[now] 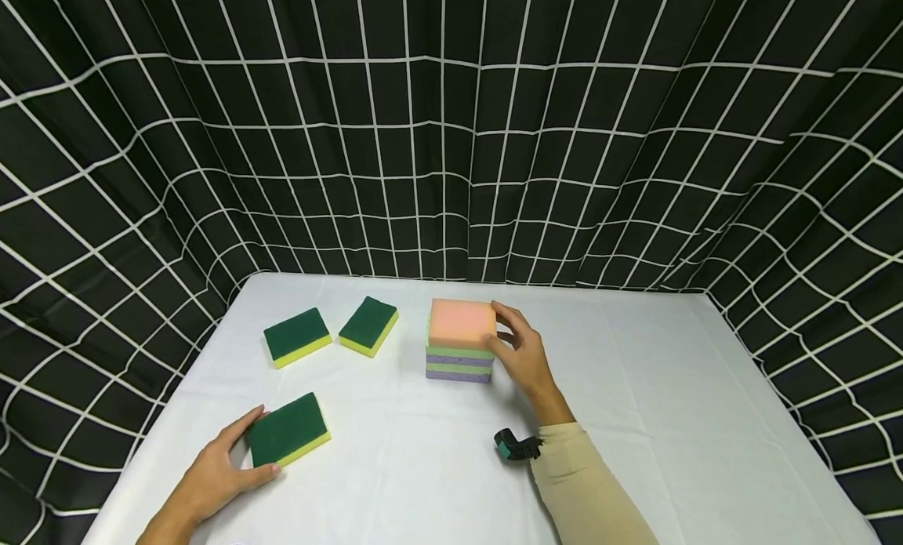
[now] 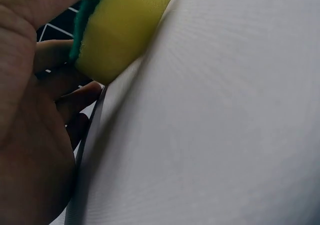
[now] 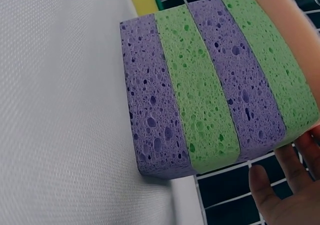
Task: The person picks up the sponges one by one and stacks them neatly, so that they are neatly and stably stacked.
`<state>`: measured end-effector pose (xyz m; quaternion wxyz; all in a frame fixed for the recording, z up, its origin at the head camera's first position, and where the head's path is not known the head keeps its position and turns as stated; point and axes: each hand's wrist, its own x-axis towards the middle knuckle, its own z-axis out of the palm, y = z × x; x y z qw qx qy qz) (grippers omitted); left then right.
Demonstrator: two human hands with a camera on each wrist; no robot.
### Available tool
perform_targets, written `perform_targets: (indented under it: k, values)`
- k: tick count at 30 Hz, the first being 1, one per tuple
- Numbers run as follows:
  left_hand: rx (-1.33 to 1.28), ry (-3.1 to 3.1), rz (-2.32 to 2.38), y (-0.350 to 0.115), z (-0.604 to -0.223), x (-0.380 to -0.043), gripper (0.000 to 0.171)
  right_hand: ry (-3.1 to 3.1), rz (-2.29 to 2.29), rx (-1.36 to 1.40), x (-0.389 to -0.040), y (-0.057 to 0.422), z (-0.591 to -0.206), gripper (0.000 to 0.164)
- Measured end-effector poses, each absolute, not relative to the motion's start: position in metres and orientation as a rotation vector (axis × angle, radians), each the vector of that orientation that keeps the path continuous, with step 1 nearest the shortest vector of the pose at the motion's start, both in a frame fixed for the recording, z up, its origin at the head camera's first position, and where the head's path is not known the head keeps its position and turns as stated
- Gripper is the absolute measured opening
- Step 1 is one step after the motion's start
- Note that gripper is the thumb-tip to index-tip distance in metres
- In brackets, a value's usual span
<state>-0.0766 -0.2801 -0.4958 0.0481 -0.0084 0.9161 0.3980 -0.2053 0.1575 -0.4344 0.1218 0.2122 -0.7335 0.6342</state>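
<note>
My left hand (image 1: pixel 217 474) grips a green-and-yellow scouring sponge (image 1: pixel 289 431) by its left end, the thumb on the near side and the fingers on the far side. Its yellow foam shows close up in the left wrist view. At the middle of the table my right hand (image 1: pixel 524 355) holds the right edge of an orange sponge (image 1: pixel 462 322), thumb at the near corner and fingers at the far one. Under that sponge, a stack of purple sponges (image 3: pixel 152 100) and green sponges (image 3: pixel 197 95) alternates in layers, purple lowest.
Two more green-and-yellow scouring sponges, one at the left (image 1: pixel 296 335) and one nearer the stack (image 1: pixel 368 325), lie on the white-covered table (image 1: pixel 635 419). A black curtain (image 1: pixel 466 137) with white grid lines surrounds its back and sides. A black wrist device (image 1: pixel 517 446) is strapped at the right sleeve.
</note>
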Motion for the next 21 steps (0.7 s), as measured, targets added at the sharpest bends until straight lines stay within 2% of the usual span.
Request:
perform_targets:
  k: [12,21]
  values:
    - [-0.118,2.782,1.283,-0.279,-0.477,-0.086,0.090,-2.146,1.861,0.624,-0.205,0.157,-0.433,0.052]
    - [0.241,2.936,1.534,-0.267,-0.465,-0.106,0.077,-2.150,1.867,0.614,-0.205,0.158,-0.433,0.051]
